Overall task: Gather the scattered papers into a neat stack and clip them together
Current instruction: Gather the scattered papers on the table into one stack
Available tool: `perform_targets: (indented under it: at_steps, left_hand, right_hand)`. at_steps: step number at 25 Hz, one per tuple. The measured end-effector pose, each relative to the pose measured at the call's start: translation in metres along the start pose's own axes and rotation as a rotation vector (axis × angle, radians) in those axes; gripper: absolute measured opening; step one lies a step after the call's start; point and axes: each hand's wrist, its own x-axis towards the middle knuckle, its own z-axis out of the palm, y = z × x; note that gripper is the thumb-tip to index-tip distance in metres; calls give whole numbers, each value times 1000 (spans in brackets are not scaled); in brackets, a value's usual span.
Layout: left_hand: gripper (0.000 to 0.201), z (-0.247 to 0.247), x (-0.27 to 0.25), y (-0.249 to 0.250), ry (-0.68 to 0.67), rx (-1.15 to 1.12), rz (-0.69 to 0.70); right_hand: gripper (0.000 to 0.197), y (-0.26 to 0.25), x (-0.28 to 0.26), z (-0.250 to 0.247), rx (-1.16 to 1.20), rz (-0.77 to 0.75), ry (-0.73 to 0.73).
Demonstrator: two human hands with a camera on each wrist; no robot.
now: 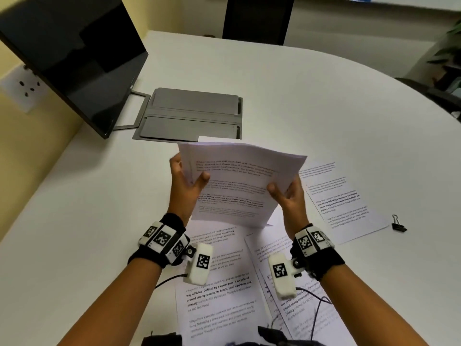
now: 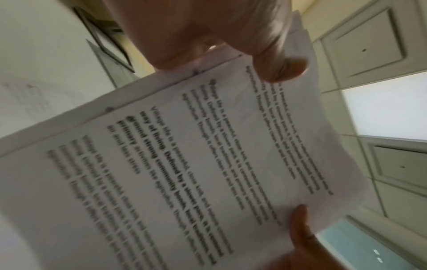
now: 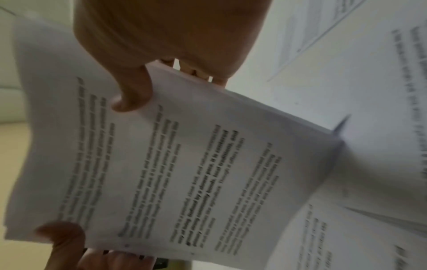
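Holding the gathered sheaf of papers (image 1: 239,181) above the tabletop (image 1: 299,96), thumb on top, by its side edges, the left hand (image 1: 185,186) and right hand (image 1: 290,196) should square its uneven edges before adding four visible loose sheets (image 1: 346,198) and one binder clip (image 1: 398,224).

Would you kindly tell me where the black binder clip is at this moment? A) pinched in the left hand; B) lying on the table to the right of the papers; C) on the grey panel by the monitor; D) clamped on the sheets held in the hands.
B: the binder clip lies on the table, just off the right edge of the rightmost sheet, touched by neither hand.
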Motion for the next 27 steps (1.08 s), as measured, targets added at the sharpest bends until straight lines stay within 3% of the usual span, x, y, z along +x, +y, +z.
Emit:
perform_targets:
  at_steps: [4, 9, 14, 17, 21, 24, 27]
  left_hand:
    - [37, 5, -13, -6, 16, 175, -56]
    - [29, 5, -28, 8, 17, 228, -35]
    - [24, -21, -46, 13, 228, 324, -123]
    - [22, -60, -58, -5, 287, 342, -216]
    - [20, -91, -85, -41, 307, 290, -440]
    - [25, -94, -102, -68, 322, 265, -596]
    - [26, -94, -115, -89, 303, 338, -734]
  right_hand:
    - [36, 3, -9, 3, -7, 79, 18]
    - [30, -10, -23, 4, -20, 32, 28]
    - [29, -2, -48, -29, -345, 32, 119]
    - [40, 25, -69, -79, -641, 207, 197]
    - [70, 65, -100, -129, -1135, 652, 245]
    - [90, 71, -118, -127, -1348, 682, 208]
    - [98, 72, -120, -121, -1436, 691, 217]
